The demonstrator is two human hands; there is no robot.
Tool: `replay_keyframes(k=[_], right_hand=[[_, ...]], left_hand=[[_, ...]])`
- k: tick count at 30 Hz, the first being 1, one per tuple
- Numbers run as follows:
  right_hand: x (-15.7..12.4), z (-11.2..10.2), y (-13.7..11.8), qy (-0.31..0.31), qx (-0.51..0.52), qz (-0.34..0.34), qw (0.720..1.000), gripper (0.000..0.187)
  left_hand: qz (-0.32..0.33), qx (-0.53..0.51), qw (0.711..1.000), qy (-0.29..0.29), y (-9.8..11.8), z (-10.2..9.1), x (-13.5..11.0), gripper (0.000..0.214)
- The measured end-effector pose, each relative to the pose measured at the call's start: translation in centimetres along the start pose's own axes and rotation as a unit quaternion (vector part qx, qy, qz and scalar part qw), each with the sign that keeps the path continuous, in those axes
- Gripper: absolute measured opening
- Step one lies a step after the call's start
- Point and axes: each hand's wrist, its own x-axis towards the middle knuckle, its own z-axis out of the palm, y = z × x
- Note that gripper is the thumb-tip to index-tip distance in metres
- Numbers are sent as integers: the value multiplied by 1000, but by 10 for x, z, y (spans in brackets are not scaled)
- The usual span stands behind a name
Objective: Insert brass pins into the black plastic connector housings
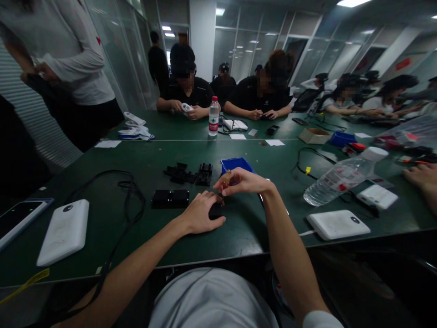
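Head: right fingers (231, 189) (barely parted) pinch amber object (227, 175).

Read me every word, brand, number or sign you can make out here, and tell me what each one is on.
No text reads clearly. Too small or blurred:
Red-capped bottle: printing on its label.
White-capped bottle: faint printing on its label.
Black shirt across the table: a small pale mark on the chest.
Red patch on the far right wall: no lettering I can make out.
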Motion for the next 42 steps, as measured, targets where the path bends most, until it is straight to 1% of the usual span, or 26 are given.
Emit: replay_keyframes(k=[7, 11, 16, 21, 24, 29, 31, 34, 35, 42], right_hand=[[0, 0, 2, 32, -1, 1, 999, 24], [1, 0, 0, 29, -2, 3, 1000, 27], [1, 1, -2, 23, -7, 5, 1000, 27], [0, 2, -1, 41, 14, -11, 999, 23], [-1, 1, 1, 29, 25, -4, 999, 28], [-2, 0, 1, 12, 29, -11, 999, 35], [-3, -1, 0, 6, 24, -13, 1000, 33], [-4, -1, 0, -1, 15, -23, 1000, 19], [-4, -1, 0, -5, 16, -24, 1000, 17], [-3, -2, 2, 0, 9, -17, 1000, 19]], left_hand=[[-5, -1, 1000, -3, 0, -1, 0, 29], [-2, 1, 1000, -1, 0, 0, 0, 30], [-2, 5, 1000, -3, 1, -1, 0, 31], [-6, 13, 1000, -3, 1, -2, 0, 30], [-5, 10, 1000, -5, 1, -2, 0, 32], [-6, 1, 1000, -4, 0, -1, 0, 34], [-7, 2, 1000, -5, 0, -1, 0, 33], [-5, 7, 1000, -10, 0, -1, 0, 32], [-5, 8, 1000, -12, 0, -2, 0, 32], [-5, 7, 1000, -15, 0, -2, 0, 31]])
